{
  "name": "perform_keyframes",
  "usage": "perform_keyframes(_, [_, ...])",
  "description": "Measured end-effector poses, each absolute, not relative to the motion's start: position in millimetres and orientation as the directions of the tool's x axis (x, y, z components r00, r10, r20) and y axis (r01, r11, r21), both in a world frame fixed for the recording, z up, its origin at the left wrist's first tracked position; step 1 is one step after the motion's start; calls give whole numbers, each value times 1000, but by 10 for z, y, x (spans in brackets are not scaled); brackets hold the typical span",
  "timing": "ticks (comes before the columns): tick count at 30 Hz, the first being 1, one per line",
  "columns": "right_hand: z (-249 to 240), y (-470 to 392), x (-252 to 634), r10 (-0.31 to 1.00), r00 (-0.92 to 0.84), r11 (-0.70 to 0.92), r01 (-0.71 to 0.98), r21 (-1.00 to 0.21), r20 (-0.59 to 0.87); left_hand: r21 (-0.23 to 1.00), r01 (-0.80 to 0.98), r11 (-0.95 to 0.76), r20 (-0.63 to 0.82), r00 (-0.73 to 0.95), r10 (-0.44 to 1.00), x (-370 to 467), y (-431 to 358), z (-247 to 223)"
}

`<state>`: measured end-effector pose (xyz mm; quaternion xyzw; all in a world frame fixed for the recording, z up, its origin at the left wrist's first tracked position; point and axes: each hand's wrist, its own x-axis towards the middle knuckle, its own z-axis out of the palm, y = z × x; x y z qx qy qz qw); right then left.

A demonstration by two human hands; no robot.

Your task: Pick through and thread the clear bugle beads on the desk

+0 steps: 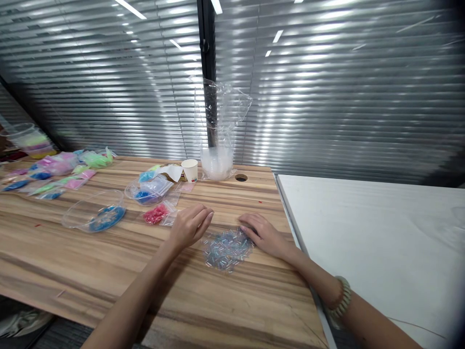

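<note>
A loose heap of small iridescent tube beads (227, 249) lies on the wooden table (90, 261). My left hand (191, 224) rests at the heap's left edge, fingers curled together and pointing right. My right hand (264, 234) lies flat at the heap's right edge, fingertips touching the beads. Neither hand holds anything that I can see. A small bag of red beads (156, 214) sits just left of my left hand.
A clear bowl with blue beads (97, 213), a clear bowl with a bag inside (148, 191), a paper cup (190, 170) and a stack of clear bowls in plastic wrap (217, 162) stand farther back. Several coloured bead bags (61, 167) lie at far left. A white table (381, 232) adjoins on the right.
</note>
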<state>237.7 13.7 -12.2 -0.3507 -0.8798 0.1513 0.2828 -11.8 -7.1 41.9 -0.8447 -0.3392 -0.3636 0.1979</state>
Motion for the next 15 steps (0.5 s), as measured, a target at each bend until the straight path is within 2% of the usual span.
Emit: perform_keyframes(15, [-128, 137, 2381, 708, -595, 703, 539, -465, 381, -83, 715, -694, 798, 465, 384, -167, -67, 428])
